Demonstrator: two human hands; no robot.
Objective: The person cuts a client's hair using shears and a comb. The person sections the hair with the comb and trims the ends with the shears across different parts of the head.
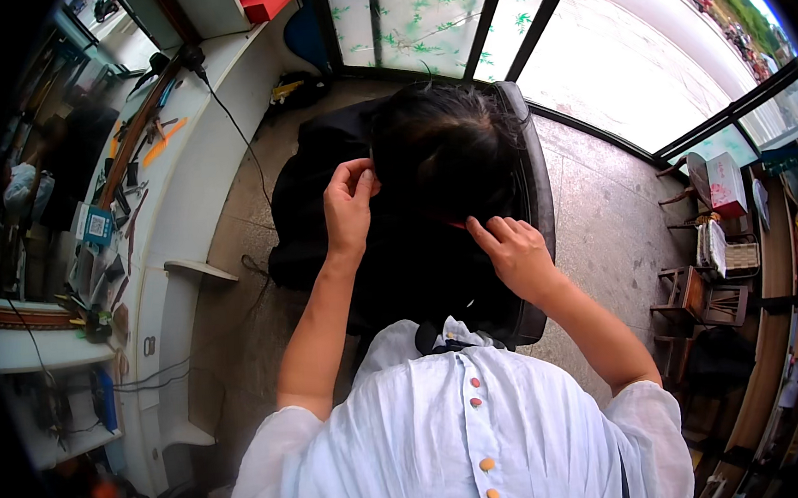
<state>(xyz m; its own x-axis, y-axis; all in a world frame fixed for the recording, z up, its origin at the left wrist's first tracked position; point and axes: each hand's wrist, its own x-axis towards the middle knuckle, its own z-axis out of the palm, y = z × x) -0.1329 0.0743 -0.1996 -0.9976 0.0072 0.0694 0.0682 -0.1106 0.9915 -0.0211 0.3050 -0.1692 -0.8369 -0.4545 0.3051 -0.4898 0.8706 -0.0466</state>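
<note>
A seated person with dark hair [447, 144] is in front of me, wrapped in a black cape [410, 276] that spreads over a dark chair [534, 175]. My left hand [350, 206] is raised at the left side of the head, thumb and fingertips pinched together beside the hair. What lies in that pinch is too small to make out. Below the head on the right, my right hand [515, 252] is closed, its fingertips at a thin red thing [455, 223] against the black. Most of that red thing is hidden, so its kind does not show.
Along the left runs a white counter [185, 167] with scattered tools, orange combs [165, 142] and a mirror. A black cord [241, 135] hangs off it toward the floor. Glass doors [420, 16] stand ahead; wooden chairs [698, 295] and shelves line the right.
</note>
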